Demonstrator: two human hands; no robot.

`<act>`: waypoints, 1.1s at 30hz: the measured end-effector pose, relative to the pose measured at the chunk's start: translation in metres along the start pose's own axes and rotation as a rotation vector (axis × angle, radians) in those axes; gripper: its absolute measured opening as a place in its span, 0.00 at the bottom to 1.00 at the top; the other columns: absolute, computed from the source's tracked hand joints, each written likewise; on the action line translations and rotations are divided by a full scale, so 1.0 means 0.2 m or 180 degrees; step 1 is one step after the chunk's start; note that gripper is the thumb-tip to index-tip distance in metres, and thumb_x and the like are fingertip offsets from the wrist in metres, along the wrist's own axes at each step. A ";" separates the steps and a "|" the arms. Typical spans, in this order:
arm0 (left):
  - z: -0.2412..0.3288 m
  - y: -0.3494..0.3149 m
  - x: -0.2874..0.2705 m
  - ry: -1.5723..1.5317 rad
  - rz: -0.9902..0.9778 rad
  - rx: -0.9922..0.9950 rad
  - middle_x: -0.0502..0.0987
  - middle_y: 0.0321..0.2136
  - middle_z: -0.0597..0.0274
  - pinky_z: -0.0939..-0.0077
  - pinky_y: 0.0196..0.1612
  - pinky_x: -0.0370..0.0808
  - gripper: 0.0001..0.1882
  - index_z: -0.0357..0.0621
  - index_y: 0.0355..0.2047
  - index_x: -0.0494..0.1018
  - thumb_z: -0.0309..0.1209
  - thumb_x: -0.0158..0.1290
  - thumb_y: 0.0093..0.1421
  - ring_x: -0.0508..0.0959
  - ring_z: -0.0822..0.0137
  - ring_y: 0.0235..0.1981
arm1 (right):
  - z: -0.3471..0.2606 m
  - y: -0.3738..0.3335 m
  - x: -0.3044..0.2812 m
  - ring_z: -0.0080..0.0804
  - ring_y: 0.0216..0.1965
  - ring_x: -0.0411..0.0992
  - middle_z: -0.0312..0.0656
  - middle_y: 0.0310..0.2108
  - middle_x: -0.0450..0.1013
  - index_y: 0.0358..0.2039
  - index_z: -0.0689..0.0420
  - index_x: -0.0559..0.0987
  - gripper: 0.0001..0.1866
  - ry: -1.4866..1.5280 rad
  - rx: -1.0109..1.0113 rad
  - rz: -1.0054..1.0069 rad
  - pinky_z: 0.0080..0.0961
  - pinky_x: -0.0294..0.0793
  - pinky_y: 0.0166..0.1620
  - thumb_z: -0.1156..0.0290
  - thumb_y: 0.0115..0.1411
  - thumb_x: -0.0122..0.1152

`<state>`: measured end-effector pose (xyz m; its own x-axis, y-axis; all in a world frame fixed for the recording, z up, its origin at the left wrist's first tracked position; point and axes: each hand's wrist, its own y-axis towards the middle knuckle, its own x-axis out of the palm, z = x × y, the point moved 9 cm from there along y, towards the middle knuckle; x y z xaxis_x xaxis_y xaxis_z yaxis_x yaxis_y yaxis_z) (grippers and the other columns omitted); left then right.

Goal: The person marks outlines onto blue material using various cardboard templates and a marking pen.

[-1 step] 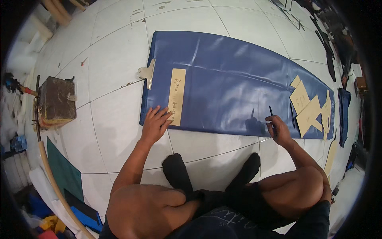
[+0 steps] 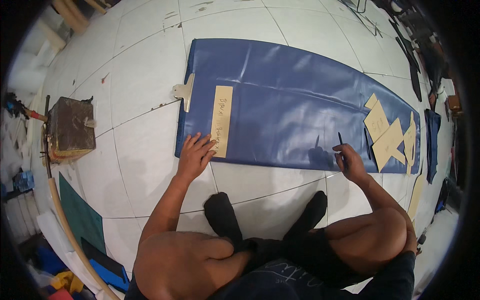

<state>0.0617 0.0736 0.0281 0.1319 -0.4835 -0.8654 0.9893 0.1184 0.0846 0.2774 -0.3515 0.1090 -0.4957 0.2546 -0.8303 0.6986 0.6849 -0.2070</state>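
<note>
A blue sheet of smooth, shiny material [image 2: 285,115] lies spread on the floor, with a metal bulldog clip [image 2: 185,92] on its left edge. My left hand [image 2: 195,156] rests at the sheet's near left corner, fingers spread, its fingertips on the lower end of a tan card strip [image 2: 223,112] with handwriting. Over the near edge, further right, my right hand [image 2: 350,162] is closed around a dark pen [image 2: 340,138] that points up and away from me. Several tan card pieces [image 2: 382,135] overlap on the sheet's right end, beside a second thin dark stick [image 2: 367,144].
A dark, worn block [image 2: 74,127] stands on the tiles at left. Nearer me lie a green sheet [image 2: 80,212] and a long tan tube [image 2: 70,225]. Dark scraps [image 2: 410,65] line the right side, with folded blue material [image 2: 432,145]. My socked feet [image 2: 222,212] are close to the sheet.
</note>
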 end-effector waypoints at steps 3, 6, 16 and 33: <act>0.01 0.00 -0.01 -0.0034 -0.0016 -0.0009 0.76 0.59 0.57 0.43 0.70 0.55 0.18 0.50 0.53 0.80 0.38 0.59 0.64 0.68 0.45 0.65 | 0.00 0.01 0.00 0.45 0.36 0.80 0.49 0.42 0.75 0.48 0.58 0.76 0.12 0.0000 0.0085 -0.0047 0.35 0.78 0.38 0.78 0.65 0.57; 0.02 0.00 -0.01 0.0009 -0.0001 0.0033 0.76 0.59 0.57 0.43 0.70 0.55 0.18 0.50 0.52 0.80 0.39 0.60 0.63 0.68 0.44 0.65 | -0.03 0.01 -0.02 0.44 0.36 0.80 0.48 0.42 0.75 0.48 0.57 0.76 0.11 0.0003 0.0010 -0.0028 0.34 0.78 0.39 0.78 0.65 0.57; 0.03 0.01 -0.01 0.0070 -0.0124 0.0063 0.75 0.59 0.55 0.38 0.70 0.54 0.19 0.50 0.54 0.80 0.38 0.60 0.62 0.67 0.41 0.64 | 0.00 0.00 -0.01 0.44 0.36 0.80 0.49 0.42 0.74 0.48 0.58 0.77 0.11 0.0020 0.0120 -0.0027 0.35 0.78 0.40 0.77 0.65 0.57; 0.02 0.02 -0.02 0.0129 0.0056 -0.0008 0.77 0.57 0.59 0.44 0.67 0.59 0.18 0.50 0.53 0.80 0.38 0.60 0.63 0.70 0.47 0.62 | 0.02 0.00 0.01 0.45 0.36 0.79 0.49 0.41 0.74 0.49 0.59 0.76 0.13 0.0115 -0.0008 0.0019 0.38 0.77 0.40 0.78 0.64 0.57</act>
<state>0.0655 0.0717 0.0338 0.1465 -0.4458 -0.8830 0.9867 0.1289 0.0986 0.2793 -0.3534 0.1052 -0.5100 0.2832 -0.8122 0.7002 0.6851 -0.2008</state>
